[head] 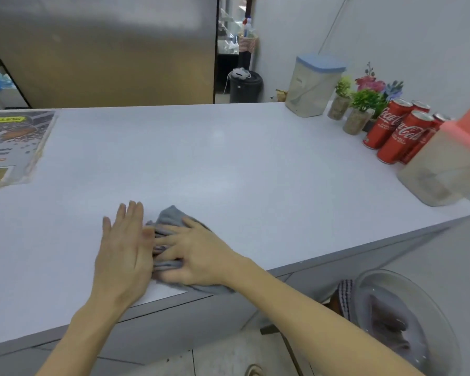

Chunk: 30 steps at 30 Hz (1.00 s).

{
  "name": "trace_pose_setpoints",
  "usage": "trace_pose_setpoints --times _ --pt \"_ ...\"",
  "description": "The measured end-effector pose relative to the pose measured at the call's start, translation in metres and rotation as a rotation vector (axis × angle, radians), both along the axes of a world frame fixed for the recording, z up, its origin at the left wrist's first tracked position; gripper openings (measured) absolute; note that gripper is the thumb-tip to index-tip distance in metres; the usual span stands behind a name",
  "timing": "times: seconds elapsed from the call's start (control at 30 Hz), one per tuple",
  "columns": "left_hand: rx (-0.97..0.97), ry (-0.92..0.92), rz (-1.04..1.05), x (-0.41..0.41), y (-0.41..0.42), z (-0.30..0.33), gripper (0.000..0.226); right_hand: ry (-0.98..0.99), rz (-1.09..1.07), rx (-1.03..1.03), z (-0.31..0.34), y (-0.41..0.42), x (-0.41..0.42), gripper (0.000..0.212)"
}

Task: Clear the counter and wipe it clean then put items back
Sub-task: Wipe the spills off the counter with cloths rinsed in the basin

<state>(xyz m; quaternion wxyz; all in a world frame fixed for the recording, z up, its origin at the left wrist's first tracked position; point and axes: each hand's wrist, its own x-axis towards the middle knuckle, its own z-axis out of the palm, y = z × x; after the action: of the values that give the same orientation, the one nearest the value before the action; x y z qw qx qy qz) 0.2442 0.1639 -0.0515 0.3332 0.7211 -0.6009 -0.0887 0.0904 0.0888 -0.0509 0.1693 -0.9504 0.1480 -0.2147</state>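
A crumpled grey cloth lies on the white counter near its front edge. My right hand presses down on the cloth with fingers spread over it. My left hand lies flat on the counter just left of the cloth, fingers together and touching its edge. Part of the cloth hangs over the counter's front edge under my right wrist.
At the right side stand several red cola cans, small potted plants, a blue-lidded container and a pink-lidded container. A printed sheet lies at the left. A basin with water sits below right.
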Motion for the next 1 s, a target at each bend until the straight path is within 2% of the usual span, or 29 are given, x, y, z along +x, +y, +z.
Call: trace_pose_setpoints --times 0.1,0.23,0.43,0.63,0.83,1.0 --pt "0.1 -0.01 -0.076 -0.031 -0.021 0.001 0.097 0.091 -0.211 -0.022 -0.008 -0.006 -0.083 0.032" --pt "0.203 -0.088 -0.185 -0.083 -0.051 0.003 0.101 0.113 -0.41 -0.002 -0.005 -0.031 -0.175 0.033" --pt "0.234 -0.166 -0.301 -0.168 -0.096 0.003 0.105 0.089 -0.582 0.038 0.0 -0.081 -0.272 0.041" --pt "0.242 -0.179 -0.292 -0.227 -0.134 0.002 0.102 0.077 -0.735 0.106 0.004 -0.129 -0.356 0.038" --pt "0.225 -0.177 -0.2 -0.24 -0.141 0.001 0.099 0.024 -0.978 0.075 0.004 -0.17 -0.401 0.035" --pt "0.248 -0.106 -0.051 -0.2 -0.13 0.003 0.102 0.02 -1.079 0.076 0.01 -0.215 -0.371 0.028"
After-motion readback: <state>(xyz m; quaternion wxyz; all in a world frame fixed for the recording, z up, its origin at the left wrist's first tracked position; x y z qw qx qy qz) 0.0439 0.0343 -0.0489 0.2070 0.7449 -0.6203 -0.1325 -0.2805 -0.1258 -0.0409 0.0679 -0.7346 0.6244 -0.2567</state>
